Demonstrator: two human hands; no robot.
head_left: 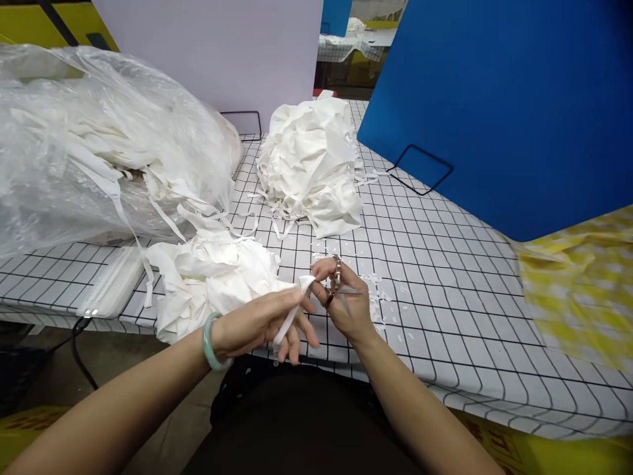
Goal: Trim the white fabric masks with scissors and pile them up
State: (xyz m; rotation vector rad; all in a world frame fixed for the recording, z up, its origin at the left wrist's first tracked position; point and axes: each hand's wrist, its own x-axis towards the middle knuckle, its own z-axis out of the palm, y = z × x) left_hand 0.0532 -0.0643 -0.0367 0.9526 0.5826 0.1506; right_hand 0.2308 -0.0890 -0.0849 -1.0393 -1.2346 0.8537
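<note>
Clearly, from where I stand, the work is at the strap (287, 322), a narrow white strip raised above the front edge of the worktop (420, 264), between the two hands.

Right hand (349, 307): thumb and index fingertip are closed together on the strap's folded upper end. The same hand carries what appear to be scissors (345, 305), with a blade lying across the palm. Left hand (264, 323): the fingers are partly open and spread, the strap running down across them behind the thumb. I cannot tell whether the thumb is pressing on it.

For good handling, I would advise the following. Keep the pinch close to the strap's end so that the fold stays in control. Let the strap lie flat along the left fingers, without a twist. Hold the blades turned away from the left fingertips while both hands share the strip. Keep the near pile (208, 277), just beside the left wrist, out of reach of the points; soft cloth should snag readily.

Small white clippings (374, 278) lie scattered beside the right hand. The far pile (311, 158) and the plastic bag (198, 132) stand farther back.
</note>
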